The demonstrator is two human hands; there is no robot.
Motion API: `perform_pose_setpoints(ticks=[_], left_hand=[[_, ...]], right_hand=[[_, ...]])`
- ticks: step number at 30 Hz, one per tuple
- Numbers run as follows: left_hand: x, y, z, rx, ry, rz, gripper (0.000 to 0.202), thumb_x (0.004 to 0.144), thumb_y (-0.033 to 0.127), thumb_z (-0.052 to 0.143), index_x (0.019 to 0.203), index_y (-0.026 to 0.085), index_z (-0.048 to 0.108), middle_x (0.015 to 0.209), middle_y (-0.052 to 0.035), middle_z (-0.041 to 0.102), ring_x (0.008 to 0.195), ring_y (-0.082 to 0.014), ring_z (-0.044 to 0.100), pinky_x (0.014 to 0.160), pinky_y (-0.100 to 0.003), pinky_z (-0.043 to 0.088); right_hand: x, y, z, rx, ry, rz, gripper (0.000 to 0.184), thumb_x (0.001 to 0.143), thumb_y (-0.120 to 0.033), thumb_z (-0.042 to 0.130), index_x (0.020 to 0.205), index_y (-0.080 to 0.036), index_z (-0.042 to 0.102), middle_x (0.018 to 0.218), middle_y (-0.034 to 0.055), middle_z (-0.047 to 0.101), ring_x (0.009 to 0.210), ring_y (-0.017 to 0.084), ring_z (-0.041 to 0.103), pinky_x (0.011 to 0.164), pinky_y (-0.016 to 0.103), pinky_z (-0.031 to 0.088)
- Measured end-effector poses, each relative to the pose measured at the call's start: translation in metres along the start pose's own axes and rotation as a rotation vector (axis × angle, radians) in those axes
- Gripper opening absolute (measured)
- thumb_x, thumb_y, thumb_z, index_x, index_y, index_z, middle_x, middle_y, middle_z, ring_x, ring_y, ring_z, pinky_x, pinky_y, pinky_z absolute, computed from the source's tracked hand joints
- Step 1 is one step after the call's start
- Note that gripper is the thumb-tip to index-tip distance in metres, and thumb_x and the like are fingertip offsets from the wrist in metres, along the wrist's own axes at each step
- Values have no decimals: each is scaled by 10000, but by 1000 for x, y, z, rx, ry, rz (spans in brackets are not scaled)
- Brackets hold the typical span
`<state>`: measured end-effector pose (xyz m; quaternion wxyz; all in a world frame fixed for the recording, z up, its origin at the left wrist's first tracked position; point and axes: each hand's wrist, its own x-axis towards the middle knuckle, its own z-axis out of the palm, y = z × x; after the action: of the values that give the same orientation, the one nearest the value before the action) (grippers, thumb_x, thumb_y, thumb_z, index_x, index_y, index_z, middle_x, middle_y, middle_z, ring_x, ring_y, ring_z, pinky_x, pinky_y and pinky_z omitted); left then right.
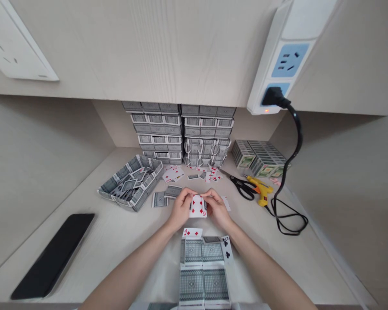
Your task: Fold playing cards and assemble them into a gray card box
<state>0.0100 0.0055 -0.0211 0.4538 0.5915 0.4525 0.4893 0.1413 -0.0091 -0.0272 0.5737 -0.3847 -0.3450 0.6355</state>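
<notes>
Diamond-suit card (198, 209) is pinched by the left hand (182, 209) and right hand (217, 209) at its upper edge, just beyond the card panel (192, 284), which looks only partly assembled, while the card basket (145, 195) at the left already appears formed.

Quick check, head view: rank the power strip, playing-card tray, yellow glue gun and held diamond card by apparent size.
1. Power strip, even cut off by the top edge
2. Playing-card tray
3. Yellow glue gun and diamond card: too alike to rank
</notes>
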Motion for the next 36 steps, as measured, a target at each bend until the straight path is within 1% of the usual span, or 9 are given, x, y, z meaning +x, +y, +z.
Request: perform_pose_setpoints(ticks=[7, 10, 12, 16, 20, 24, 28, 31, 36], left_hand=[[0, 7, -2, -30, -28, -32, 175, 730, 218, 409, 697, 166, 573, 643, 10, 569, 620, -122, 491, 586, -215, 378], [-1, 7, -2, 27, -9, -8, 185, 723, 193, 388, 682, 160, 565, 611, 15, 561, 574, -110, 474, 547, -204, 365], [-2, 6, -3, 72, -10, 17, 192, 728, 191, 379, 685, 158, 564, 590, 22, 552, 548, -103, 464, 525, -198, 354], [-5, 4, -4, 153, -44, 91, 202, 737, 183, 369, 686, 159, 564, 571, 32, 545, 525, -94, 465, 508, -192, 344], [-9, 5, -3, 201, -125, 149, 219, 733, 156, 361, 670, 157, 571, 565, 26, 563, 520, -91, 479, 515, -191, 350], [-8, 5, -4, 227, -163, 169, 229, 728, 140, 367, 660, 155, 585, 555, 28, 558, 513, -83, 471, 523, -185, 351], [-2, 4, -7, 192, -197, 126, 219, 732, 150, 389, 677, 154, 601, 541, 31, 548, 503, -82, 454, 516, -184, 347], [2, 3, -8, 92, -200, 78, 201, 742, 180, 415, 715, 155, 613, 656, 6, 604, 602, -101, 514, 578, -197, 385], [7, 0, -8, -73, -138, -25, 236, 722, 259, 499, 912, 166, 605, 753, -3, 604, 633, -107, 529, 581, -201, 400]], right_hand=[[-4, -8, 2, 138, -64, 167, 132, 620, -209, 592, 680, -209, 474, 470, -71, 466, 341, 77, 367, 302, 175, 230], [-2, -11, 0, 199, -103, 242, 129, 617, -211, 558, 726, -201, 490, 456, -68, 468, 329, 74, 374, 305, 175, 249], [0, -12, -2, 212, -142, 292, 155, 657, -283, 527, 779, -191, 505, 454, -57, 481, 322, 77, 384, 298, 173, 244], [4, -13, -6, 90, -127, 386, 275, 716, -443, 521, 758, -172, 502, 395, -69, 439, 263, 57, 330, 262, 162, 124], [3, -16, -6, -92, -173, 423, 268, 677, -388, 617, 647, -160, 479, 354, -106, 354, 233, 9, 194, 274, 167, 28], [0, -20, -9, -113, -264, 478, 279, 674, -403, 623, 670, -149, 508, 380, -99, 377, 258, 1, 181, 287, 168, 20], [0, -18, -9, -110, -252, 428, 326, 644, -440, 650, 686, -144, 518, 399, -96, 390, 277, -2, 178, 299, 172, 34], [0, -14, -6, -129, -182, 329, 355, 632, -471, 650, 677, -145, 517, 395, -95, 383, 285, 6, 200, 305, 178, 56], [4, -8, -7, -265, -73, 151, 380, 662, -518, 594, 596, -158, 491, 345, -81, 389, 282, 34, 261, 309, 188, 123]])
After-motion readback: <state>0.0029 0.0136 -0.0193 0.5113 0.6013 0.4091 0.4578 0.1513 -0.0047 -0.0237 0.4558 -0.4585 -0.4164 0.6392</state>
